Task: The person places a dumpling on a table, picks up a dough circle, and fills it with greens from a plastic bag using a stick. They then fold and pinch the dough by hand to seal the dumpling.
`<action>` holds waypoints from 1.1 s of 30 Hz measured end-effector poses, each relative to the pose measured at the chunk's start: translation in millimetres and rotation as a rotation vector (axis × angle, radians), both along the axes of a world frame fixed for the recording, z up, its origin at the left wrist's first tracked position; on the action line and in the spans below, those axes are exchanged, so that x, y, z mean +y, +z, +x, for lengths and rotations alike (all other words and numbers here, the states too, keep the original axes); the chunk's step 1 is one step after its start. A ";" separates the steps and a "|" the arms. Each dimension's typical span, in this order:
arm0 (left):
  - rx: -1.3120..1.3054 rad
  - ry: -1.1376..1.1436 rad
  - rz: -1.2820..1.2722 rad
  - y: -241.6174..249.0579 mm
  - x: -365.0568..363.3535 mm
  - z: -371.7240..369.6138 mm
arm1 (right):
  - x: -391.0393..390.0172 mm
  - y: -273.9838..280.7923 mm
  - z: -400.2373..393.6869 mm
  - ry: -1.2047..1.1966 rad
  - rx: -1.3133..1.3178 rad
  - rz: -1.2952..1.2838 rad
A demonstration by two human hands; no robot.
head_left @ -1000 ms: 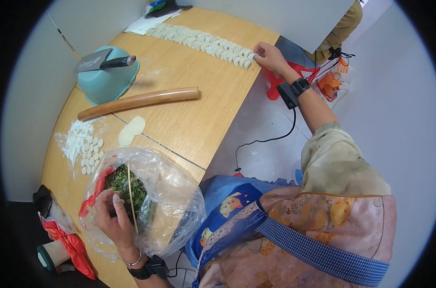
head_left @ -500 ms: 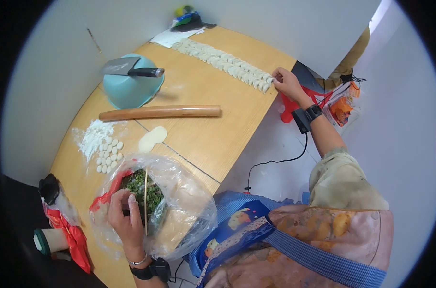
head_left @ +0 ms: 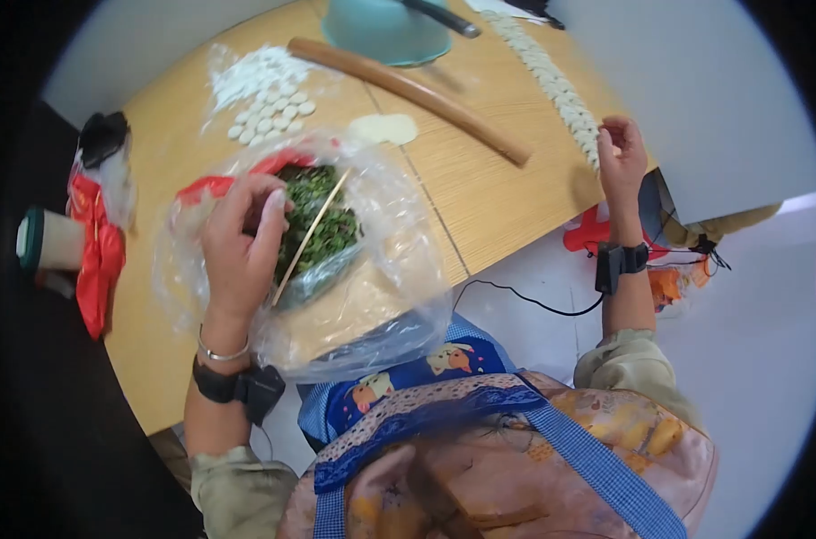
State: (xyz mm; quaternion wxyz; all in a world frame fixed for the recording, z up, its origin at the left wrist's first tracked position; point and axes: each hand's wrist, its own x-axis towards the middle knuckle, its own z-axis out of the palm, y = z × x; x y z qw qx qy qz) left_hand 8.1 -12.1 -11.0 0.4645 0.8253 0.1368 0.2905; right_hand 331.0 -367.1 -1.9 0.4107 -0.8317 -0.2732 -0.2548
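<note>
From my distant seat, I am seeing my view swinging toward the bag (head_left: 394, 211) while my right hand (head_left: 623, 166) is easing slightly off the near end of the dumpling row (head_left: 559, 88); I am judging that the end piece is already lying in line on the table (head_left: 480, 216), though I cannot tell whether those curled fingers are holding anything; my left hand (head_left: 235, 247) is hovering beside the chopped greens (head_left: 309, 189), its grip unclear; the thin stick (head_left: 313, 235) is lying across them, and flat wrappers (head_left: 385, 129) are waiting beyond.
</note>
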 end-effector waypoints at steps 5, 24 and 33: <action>-0.068 -0.016 -0.183 -3.5 -2.6 -0.4 | 106.1 31.2 -67.1 0.529 0.024 -0.249; 0.032 -0.015 -0.168 1.1 -4.5 -1.5 | 209.7 0.1 -49.8 0.726 0.049 -0.681; 0.065 -0.022 -0.130 0.7 -1.2 -2.8 | 213.4 3.6 -57.6 0.680 0.223 -0.706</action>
